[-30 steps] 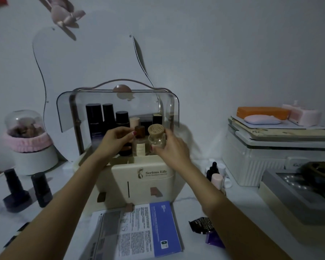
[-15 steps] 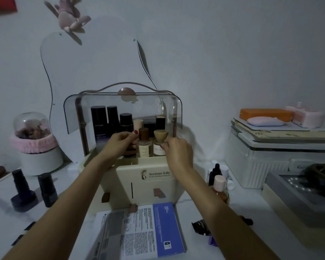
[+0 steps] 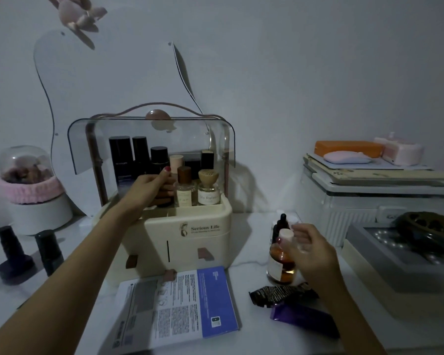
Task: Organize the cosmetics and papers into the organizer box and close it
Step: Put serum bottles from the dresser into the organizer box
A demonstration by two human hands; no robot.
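Head cam: our R hand (image 3: 309,252) left cork-top perfume (image 3: 208,190) stowed, now grips amber bottle (image 3: 280,265), next in. L hand (image 3: 149,187) grips black bottle (image 3: 159,156).

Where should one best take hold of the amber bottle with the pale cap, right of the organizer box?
Grip the amber bottle round its wide body, below the narrow neck, coming from the right side. It stands upright, a dropper bottle stands close behind it, and the right hand is beside it there.

Right hand (image 3: 308,250) let go of wooden-capped clear glass bottle (image 3: 208,187), left standing in cream plastic organizer box (image 3: 190,228); now outside, fingers round pale-capped amber glass bottle (image 3: 280,266).
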